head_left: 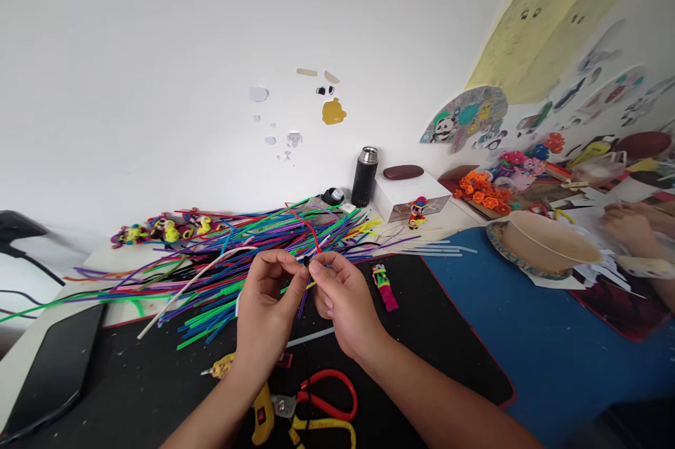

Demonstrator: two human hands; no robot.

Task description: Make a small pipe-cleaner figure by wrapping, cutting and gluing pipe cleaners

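Above the black mat, my left hand (270, 312) and my right hand (345, 301) meet fingertip to fingertip, both pinching. Between them is a small black fuzzy piece (306, 261), mostly covered by the fingers. From the right fingertips a red pipe cleaner (316, 235) rises toward the back; its lower end is hidden. Behind the hands lies a wide heap of coloured pipe cleaners (211, 294). Below them are scissors (327, 407) with one red and one yellow handle, and a yellow glue gun (262, 414) partly hidden by my left forearm.
A small pink-and-green pipe cleaner figure (384, 287) lies right of my hands. Behind stand a black flask (365, 178) and a white box (401, 192). A beige bowl (553, 242) sits at right, near another person's hands (633, 228). Several finished figures (163, 228) rest at left.
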